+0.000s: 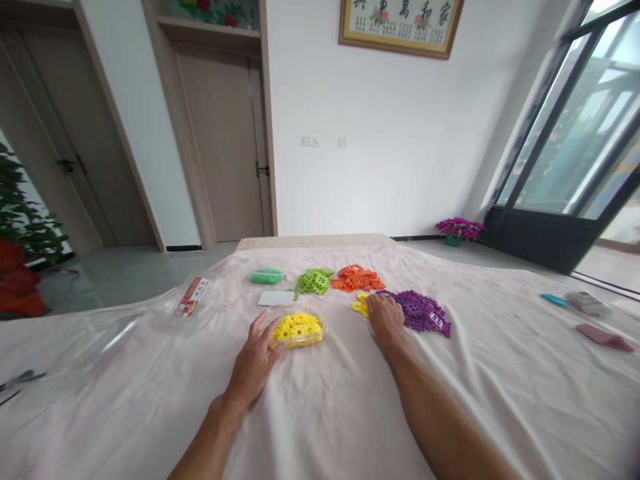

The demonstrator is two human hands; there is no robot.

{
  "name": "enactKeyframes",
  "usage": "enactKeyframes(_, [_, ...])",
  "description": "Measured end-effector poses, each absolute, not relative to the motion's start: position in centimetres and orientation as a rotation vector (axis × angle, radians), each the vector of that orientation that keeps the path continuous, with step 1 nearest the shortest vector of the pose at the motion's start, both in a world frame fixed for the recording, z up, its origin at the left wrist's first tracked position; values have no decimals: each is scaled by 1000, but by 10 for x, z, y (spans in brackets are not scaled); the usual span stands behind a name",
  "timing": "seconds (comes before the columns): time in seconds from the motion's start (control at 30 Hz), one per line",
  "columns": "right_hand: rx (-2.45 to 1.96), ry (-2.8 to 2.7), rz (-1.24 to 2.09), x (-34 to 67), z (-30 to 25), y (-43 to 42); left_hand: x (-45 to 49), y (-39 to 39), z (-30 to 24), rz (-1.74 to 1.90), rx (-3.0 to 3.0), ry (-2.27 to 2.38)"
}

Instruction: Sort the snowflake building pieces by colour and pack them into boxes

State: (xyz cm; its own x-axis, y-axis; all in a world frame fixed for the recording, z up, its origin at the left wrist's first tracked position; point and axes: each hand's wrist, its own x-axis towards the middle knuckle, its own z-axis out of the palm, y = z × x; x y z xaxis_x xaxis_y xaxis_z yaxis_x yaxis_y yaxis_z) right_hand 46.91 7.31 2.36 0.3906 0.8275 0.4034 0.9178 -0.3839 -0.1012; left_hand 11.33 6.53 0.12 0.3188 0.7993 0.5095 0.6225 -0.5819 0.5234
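My left hand [255, 357] holds the left end of a clear plastic box [324, 320], thumb at the front and fingers behind. Yellow plastic pieces with holes [299, 327] fill this box. To the right, my right hand [386, 315] is closed over a few loose yellow pieces [359, 305] on the cloth; its fingertips are partly hidden. Against that hand's right side lies a heap of purple pieces [420, 310]. Just beyond are a pile of orange pieces [357, 277] and a pile of light green pieces [315, 281].
A clear container of green pieces [267, 276] and a white card [276, 298] lie behind the box. Clear packaging with a red label [194, 297] is at left, scissors [23, 379] at the left edge. At right are a blue item [554, 300] and a pink item [605, 336].
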Motion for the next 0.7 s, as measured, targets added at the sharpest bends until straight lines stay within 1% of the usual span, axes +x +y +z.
enactKeyframes(0.13, [-2260,-1512,-444,462,26,71,114,64,1,1115,2353,1299])
enactKeyframes(0.23, [-2115,-1530,-407,455,27,71,115,64,2,1113,2358,1313])
enactKeyframes(0.47, [-1637,-1616,-199,418,25,78,115,64,1,1107,2348,1332])
enactKeyframes(0.7, [-1141,-1697,-27,360,39,66,116,64,1,1095,2327,1363])
